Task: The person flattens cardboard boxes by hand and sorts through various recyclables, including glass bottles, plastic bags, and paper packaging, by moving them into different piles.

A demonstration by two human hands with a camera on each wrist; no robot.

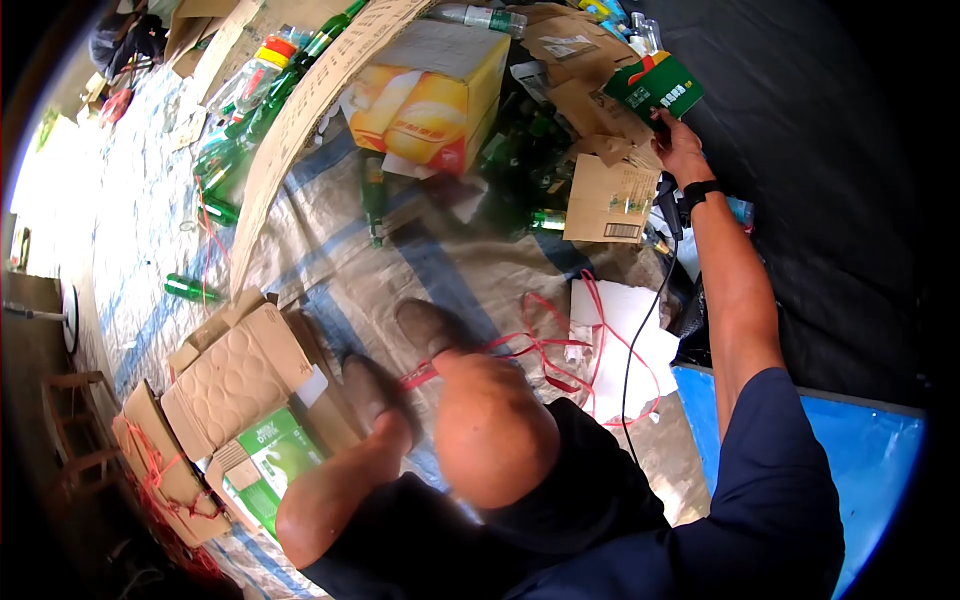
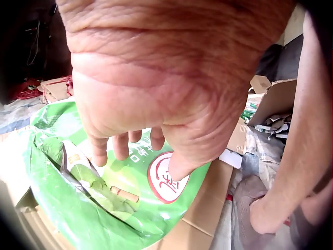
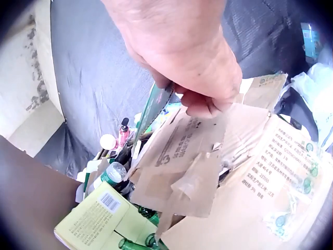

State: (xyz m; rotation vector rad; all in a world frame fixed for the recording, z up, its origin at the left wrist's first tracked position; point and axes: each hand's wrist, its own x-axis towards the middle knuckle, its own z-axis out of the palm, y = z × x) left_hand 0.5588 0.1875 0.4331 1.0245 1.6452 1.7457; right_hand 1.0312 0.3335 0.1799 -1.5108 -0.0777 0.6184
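My right hand (image 1: pixel 683 150), a black band on its wrist, pinches a green printed cardboard piece (image 1: pixel 658 90) with white lettering by its near edge. In the right wrist view this piece (image 3: pixel 152 112) appears edge-on, left of the hand (image 3: pixel 182 52) and above torn brown cardboard (image 3: pixel 179 161). My left hand (image 2: pixel 161 88) hangs with loosely bent fingers over a green plastic package (image 2: pixel 130 177) with a red-and-white round logo. Fingertips overlap the package's printed face. The left hand is out of sight in the head view, where the package (image 1: pixel 280 460) lies beside the leg.
A yellow-and-white carton (image 1: pixel 430 95) stands among green glass bottles (image 1: pixel 373 200). A brown carton (image 1: pixel 612 200) lies under my right arm. Red strapping (image 1: pixel 545 340) crosses the striped ground sheet, near a white board (image 1: pixel 625 340). Flattened cardboard (image 1: pixel 240 370) lies at left, a blue panel (image 1: pixel 830 450) at right.
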